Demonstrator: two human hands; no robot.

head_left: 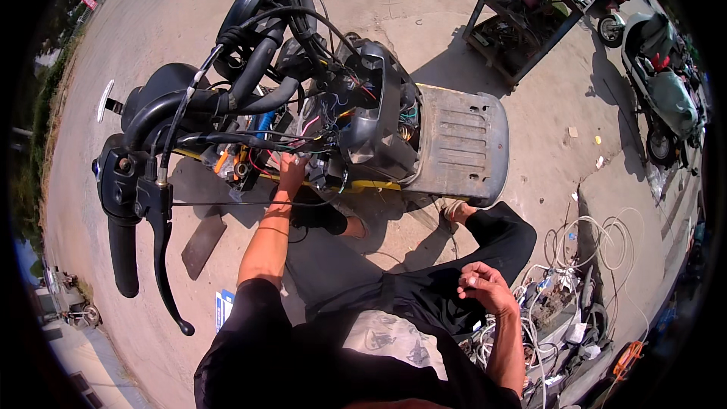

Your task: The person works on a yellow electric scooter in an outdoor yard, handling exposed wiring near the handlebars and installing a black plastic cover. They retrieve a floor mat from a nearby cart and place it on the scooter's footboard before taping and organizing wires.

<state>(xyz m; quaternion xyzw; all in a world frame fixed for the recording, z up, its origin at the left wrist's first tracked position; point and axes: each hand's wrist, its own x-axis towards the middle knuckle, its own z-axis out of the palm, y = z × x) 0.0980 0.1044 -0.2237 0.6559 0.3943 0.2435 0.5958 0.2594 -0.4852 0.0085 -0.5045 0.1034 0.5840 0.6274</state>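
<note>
The left hand (291, 173) reaches among wires (331, 130) in the opened scooter (375, 136), probably sorting them; the right hand (488, 286) curls, well apart. I cannot tell either grip. The next move calls for careful fingertips.

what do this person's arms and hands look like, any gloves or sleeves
The left hand and right hand are bare, with no gloves, and no watch shows on either wrist. A black sleeve ends near the left elbow, leaving the left forearm uncovered; the right forearm is too.
</note>
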